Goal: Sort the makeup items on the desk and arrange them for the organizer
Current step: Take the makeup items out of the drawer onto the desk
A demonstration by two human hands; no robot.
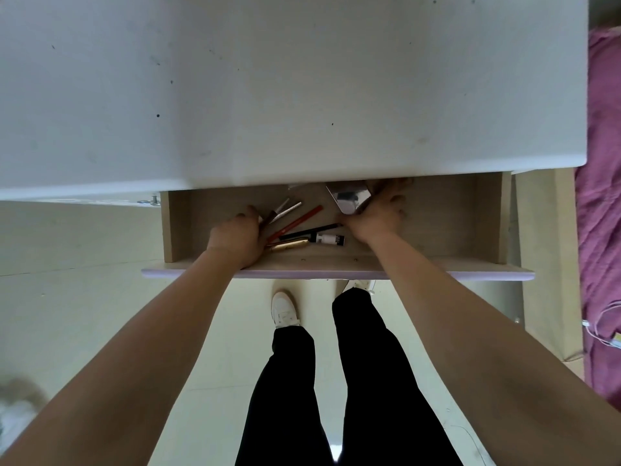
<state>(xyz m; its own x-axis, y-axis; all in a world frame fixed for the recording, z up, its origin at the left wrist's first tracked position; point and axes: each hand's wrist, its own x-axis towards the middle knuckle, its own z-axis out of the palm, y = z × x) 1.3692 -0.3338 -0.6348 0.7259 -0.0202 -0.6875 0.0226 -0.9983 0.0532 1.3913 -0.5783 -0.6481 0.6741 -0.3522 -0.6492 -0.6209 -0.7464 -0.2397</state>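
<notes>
Both my hands are inside an open wooden drawer [453,213] under the white desk top [268,89]. My left hand [237,237] grips a fan of slim makeup sticks: a red pencil [299,220], a silver-tipped one [285,211], a black pencil [311,231] and a gold tube [290,244]. A small black-and-white tube [331,239] lies beside them. My right hand [379,211] holds a shiny silver compact [349,196] at the drawer's back, its fingers curled round the compact's edge.
The drawer's front panel [437,272] juts toward my legs. A pink bedspread [601,196] with a white cable [601,334] lies at the right. My feet in white shoes [284,309] stand on the pale floor below the drawer.
</notes>
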